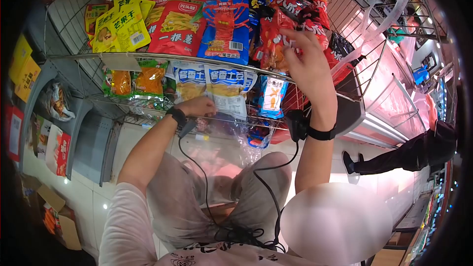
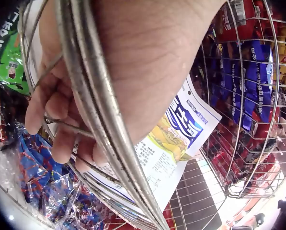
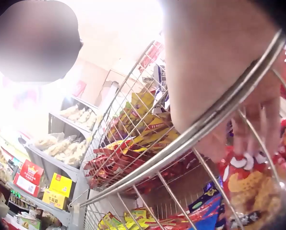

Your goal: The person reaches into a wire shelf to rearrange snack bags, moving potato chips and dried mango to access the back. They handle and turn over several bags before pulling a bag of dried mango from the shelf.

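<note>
Behind the front rail (image 3: 174, 150), our right hand (image 1: 310, 71) touches the red packet (image 3: 251, 191), fingers loosely spread; the packet isn't lifted out. Below the rail, our left hand (image 1: 196, 107) bends its fingers by white-and-blue packets (image 1: 225, 86); we cannot tell whether it pinches one. We judge both levels well filled; what's left, we cannot tell.

Before me: basket (image 1: 162, 58), metal wire, smooth, dull sheen; snack bags (image 1: 177, 27), glossy plastic; my trousers (image 1: 170, 192), matt cloth.
</note>
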`<state>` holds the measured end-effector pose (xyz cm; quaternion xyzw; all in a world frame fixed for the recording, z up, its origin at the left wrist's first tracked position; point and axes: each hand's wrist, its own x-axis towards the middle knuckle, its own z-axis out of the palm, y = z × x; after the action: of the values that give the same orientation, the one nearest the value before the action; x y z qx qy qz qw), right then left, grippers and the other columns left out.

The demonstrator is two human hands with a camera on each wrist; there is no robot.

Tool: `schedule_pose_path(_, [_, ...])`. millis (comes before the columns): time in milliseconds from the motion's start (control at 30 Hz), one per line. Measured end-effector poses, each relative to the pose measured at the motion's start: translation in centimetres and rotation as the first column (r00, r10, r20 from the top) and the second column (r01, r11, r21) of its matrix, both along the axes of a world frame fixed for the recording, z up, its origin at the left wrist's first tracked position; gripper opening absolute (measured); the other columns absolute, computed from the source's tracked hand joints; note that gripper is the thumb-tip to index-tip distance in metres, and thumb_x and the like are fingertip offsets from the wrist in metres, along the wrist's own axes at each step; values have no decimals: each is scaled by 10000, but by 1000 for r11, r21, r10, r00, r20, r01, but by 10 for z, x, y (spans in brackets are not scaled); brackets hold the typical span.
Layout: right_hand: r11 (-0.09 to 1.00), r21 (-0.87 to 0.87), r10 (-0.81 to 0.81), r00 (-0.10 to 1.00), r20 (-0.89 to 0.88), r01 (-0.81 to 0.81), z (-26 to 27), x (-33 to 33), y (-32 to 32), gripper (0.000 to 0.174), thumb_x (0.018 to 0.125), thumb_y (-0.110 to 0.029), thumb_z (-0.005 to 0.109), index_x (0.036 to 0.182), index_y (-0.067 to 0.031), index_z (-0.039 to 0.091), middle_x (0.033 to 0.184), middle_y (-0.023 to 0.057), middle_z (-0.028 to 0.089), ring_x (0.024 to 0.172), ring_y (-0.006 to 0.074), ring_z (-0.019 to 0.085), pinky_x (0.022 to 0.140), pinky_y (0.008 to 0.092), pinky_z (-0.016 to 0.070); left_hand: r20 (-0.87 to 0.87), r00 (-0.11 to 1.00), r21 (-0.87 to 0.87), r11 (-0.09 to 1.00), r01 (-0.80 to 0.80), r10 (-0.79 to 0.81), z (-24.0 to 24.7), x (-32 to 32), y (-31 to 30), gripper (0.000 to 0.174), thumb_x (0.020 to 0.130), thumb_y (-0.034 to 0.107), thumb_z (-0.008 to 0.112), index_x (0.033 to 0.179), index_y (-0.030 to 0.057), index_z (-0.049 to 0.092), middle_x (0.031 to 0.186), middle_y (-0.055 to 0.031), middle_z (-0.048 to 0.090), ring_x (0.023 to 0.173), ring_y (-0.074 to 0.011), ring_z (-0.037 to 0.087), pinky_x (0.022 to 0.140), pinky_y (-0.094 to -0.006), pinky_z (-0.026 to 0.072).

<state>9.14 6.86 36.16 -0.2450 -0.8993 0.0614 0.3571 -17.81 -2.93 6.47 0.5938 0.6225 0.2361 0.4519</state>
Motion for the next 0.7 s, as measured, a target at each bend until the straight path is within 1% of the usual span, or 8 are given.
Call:
schedule_pose_path(33, [1000, 14, 26, 998, 65, -27, -3, 0, 6, 417, 921, -213, 572, 1302, -50, 620, 1267, 187, 607, 1121, 356, 607, 998, 434, 474, 2, 1000, -4, 1000, 1, -1, 0, 0, 0, 347, 965, 347, 608, 935, 25, 733, 812, -44, 710, 749, -142, 648, 700, -303, 503])
schedule_pose_path(233, [993, -114, -9, 994, 107, 21, -10, -3, 8, 424, 934, -263, 543, 1286, -40, 624, 1380, 192, 570, 1292, 378, 513, 1104, 439, 389, -4, 1000, -7, 1000, -14, 14, 0, 1, -1, 346, 964, 345, 607, 930, 23, 731, 812, -45, 709, 758, -147, 651, 719, -300, 504])
schedule_pose_path(367, [996, -84, 9, 996, 93, -1, -8, -2, 6, 399, 936, -264, 554, 1258, -46, 645, 1345, 187, 591, 1265, 363, 539, 1084, 427, 413, 7, 1000, 1, 1000, 0, 0, 0, 0, 0, 347, 963, 349, 608, 931, 25, 729, 811, -44, 707, 763, -147, 650, 725, -304, 503])
schedule_pose_path(533, [996, -91, 2, 1000, 7, -1, -5, -3, 0, 316, 921, -260, 589, 1103, -33, 714, 1238, 175, 641, 1148, 349, 607, 1014, 408, 465, -33, 999, -11, 1000, 20, -21, 0, -1, 0, 336, 958, 352, 610, 951, 39, 730, 823, -43, 713, 778, -141, 657, 725, -303, 507])
schedule_pose_path(600, [999, -34, 35, 999, -2, -35, -8, -2, 6, 306, 918, -250, 590, 1080, -25, 717, 1198, 176, 656, 1122, 353, 613, 1004, 408, 467, -13, 1000, 18, 1000, 19, -19, -19, -4, 7, 327, 956, 347, 612, 959, 42, 731, 833, -41, 718, 788, -135, 661, 728, -300, 509])
schedule_pose_path(633, [993, -95, 69, 998, -3, -69, -7, -2, 7, 305, 918, -243, 588, 1074, -13, 714, 1179, 176, 664, 1129, 356, 611, 1004, 409, 463, 6, 1000, 46, 999, 23, -23, -24, -7, 5, 318, 953, 341, 613, 967, 46, 732, 844, -39, 722, 797, -129, 664, 731, -297, 512])
schedule_pose_path(667, [998, -38, 53, 995, 87, -50, -3, 0, 5, 300, 954, -185, 561, 1127, 24, 688, 1245, 190, 633, 1162, 312, 607, 1003, 379, 472, 50, 999, 23, 1000, 5, -6, -16, -4, 0, 294, 951, 315, 615, 984, 47, 733, 855, -34, 726, 806, -119, 667, 736, -293, 515])
schedule_pose_path(700, [996, -81, 47, 996, 80, -40, -5, 0, 7, 306, 958, -187, 557, 1141, 21, 687, 1264, 189, 629, 1182, 311, 601, 1010, 376, 469, 91, 996, 37, 999, 11, -15, -18, -5, 0, 280, 953, 292, 611, 1002, 43, 731, 854, -34, 726, 798, -118, 667, 739, -293, 516])
